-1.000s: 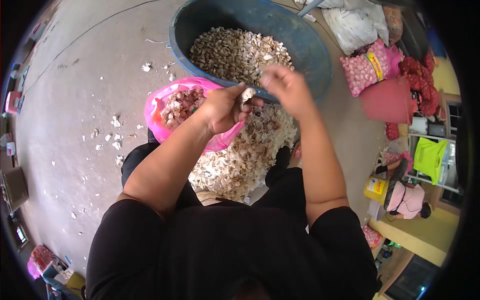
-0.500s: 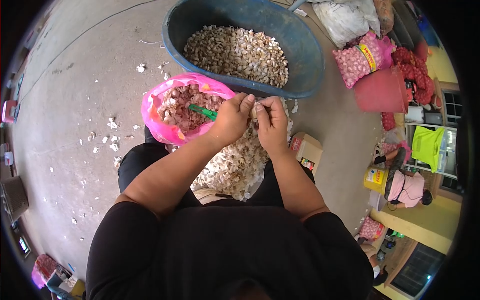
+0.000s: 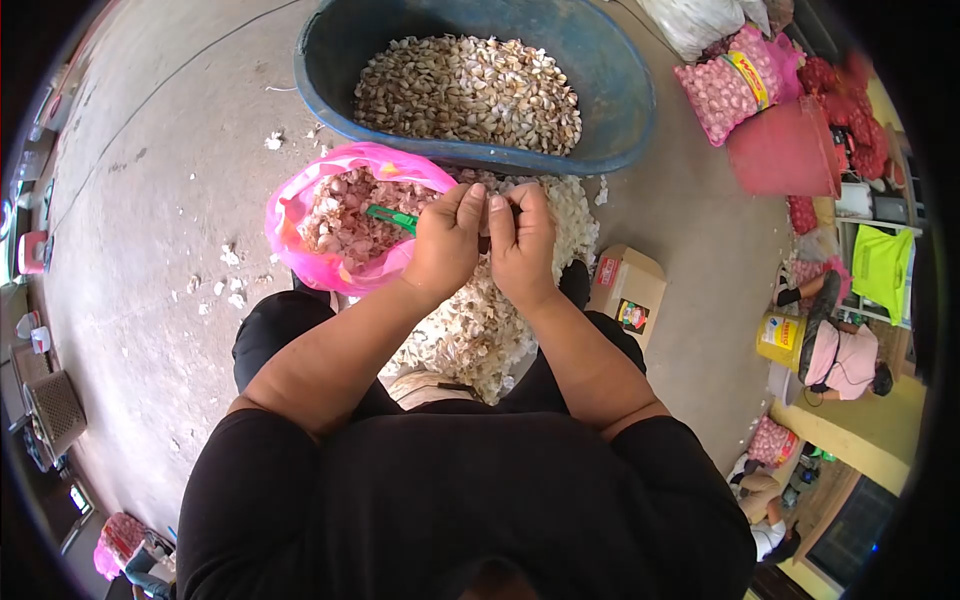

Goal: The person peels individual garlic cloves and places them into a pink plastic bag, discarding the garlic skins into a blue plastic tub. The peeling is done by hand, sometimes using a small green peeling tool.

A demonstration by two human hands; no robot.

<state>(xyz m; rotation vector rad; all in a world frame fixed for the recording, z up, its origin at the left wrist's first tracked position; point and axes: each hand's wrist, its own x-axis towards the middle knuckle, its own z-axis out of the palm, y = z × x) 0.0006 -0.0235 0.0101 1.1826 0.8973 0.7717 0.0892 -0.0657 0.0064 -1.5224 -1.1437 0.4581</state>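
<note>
My left hand [image 3: 447, 240] and my right hand [image 3: 522, 243] meet thumb to thumb over a pile of pale garlic skins [image 3: 465, 335]. Both hands are closed; a small garlic piece seems pinched between them, mostly hidden by the fingers. A green-handled tool [image 3: 392, 218] sticks out beside my left hand, over the pink bag [image 3: 283, 262], which holds garlic bulbs and loose skins. Beyond my hands, a blue tub [image 3: 615, 150] holds many separated cloves [image 3: 470, 95].
An open cardboard box [image 3: 640, 290] lies to the right. Behind it are a red bucket [image 3: 785, 150], a net sack of garlic [image 3: 715, 95] and a yellow bucket [image 3: 778, 338] near a bent-over person [image 3: 845, 360]. Skin scraps dot the floor on the left.
My hands have shifted slightly left in view, and the garlic piece between them is now more hidden. The view has shifted, with the tub higher and the box fully visible.
</note>
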